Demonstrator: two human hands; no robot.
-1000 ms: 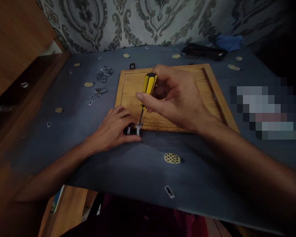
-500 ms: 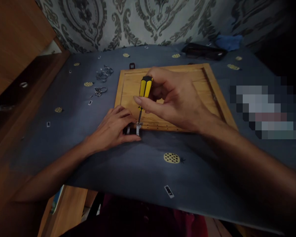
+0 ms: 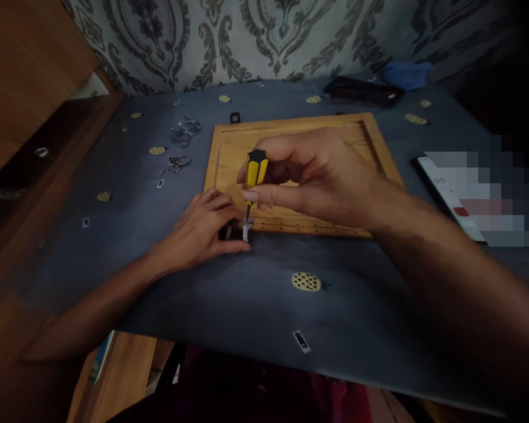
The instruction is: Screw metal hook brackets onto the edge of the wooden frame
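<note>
My right hand grips the black-and-yellow handle of a screwdriver between thumb and fingers. Its shaft points down, and the tip meets a small silver metal bracket at the near edge of a framed wooden board. Around that bracket, thumb below and fingers above, my left hand presses it against the board's near left corner. A row of small dark holes runs along this edge. Any screw under the tip is too small to make out.
Left of the board lie a heap of metal hooks and a small pile of screws with a ring. A phone, partly blurred out, lies at right. Behind are a dark case and blue cloth.
My right hand has turned and dropped slightly, and the screwdriver's handle sits a little lower and more upright. The left hand stays in place. More of the phone shows.
</note>
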